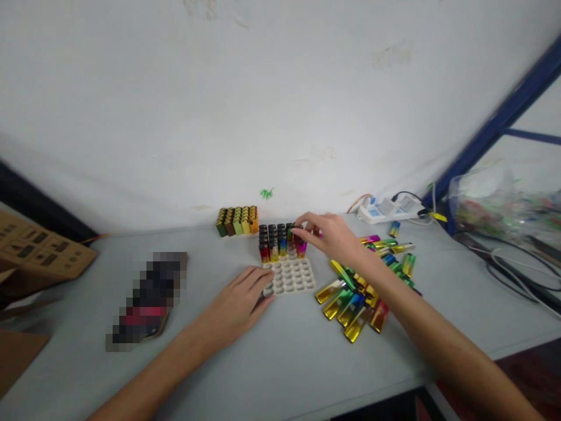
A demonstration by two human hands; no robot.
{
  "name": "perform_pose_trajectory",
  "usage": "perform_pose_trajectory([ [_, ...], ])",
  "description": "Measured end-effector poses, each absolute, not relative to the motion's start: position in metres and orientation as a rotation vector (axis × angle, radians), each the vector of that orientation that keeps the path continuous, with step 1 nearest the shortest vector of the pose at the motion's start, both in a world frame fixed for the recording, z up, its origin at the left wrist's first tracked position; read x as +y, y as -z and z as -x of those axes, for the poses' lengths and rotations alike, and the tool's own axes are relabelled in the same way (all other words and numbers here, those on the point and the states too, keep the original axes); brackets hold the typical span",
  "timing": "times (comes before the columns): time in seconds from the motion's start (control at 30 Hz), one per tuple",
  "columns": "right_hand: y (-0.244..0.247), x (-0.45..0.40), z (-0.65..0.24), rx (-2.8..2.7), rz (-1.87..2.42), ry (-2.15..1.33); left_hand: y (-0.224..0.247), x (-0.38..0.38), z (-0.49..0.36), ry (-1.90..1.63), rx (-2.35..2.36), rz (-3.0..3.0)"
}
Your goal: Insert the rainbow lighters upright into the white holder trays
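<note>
A white tray (290,277) with rows of round holes lies on the grey table. Upright lighters with black tops (274,242) stand in rows at its back. My left hand (245,292) rests at the tray's left edge, its fingers together and touching the rim. Over the back right of the upright lighters, my right hand (322,233) pinches the dark top of a lighter (290,231). Right of the tray, partly under my right forearm, lies a loose pile of shiny gold, green, blue and red lighters (350,301).
A block of gold-topped lighters (238,222) stands against the wall. A power strip (385,209) with cables sits at the back right, near a clear plastic bag (504,202). Cardboard boxes (41,251) are at the far left. A pixelated dark object (151,298) lies on the table's left.
</note>
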State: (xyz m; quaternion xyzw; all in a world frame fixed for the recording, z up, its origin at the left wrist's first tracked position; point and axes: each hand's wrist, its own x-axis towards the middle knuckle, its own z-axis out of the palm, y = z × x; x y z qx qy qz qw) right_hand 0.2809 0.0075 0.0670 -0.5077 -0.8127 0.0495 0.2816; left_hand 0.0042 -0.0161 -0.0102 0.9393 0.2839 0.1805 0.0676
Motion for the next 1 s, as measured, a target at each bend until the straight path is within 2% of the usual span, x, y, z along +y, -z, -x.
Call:
perform_pose_trajectory([
  [0.43, -0.019, 0.000, -0.440, -1.872, 1.835, 0.082, 0.009, -0.014, -0.003, -0.532, 0.862, -2.825],
  [0.6, -0.024, -0.005, -0.454, -1.782, 1.861, 0.133, 0.008, -0.013, -0.001, -0.498, 0.878, -2.821],
  [1.0, -0.014, -0.003, -0.466, -1.929, 1.957, 0.012, 0.008, -0.009, 0.001, -0.548, 0.879, -2.819],
])
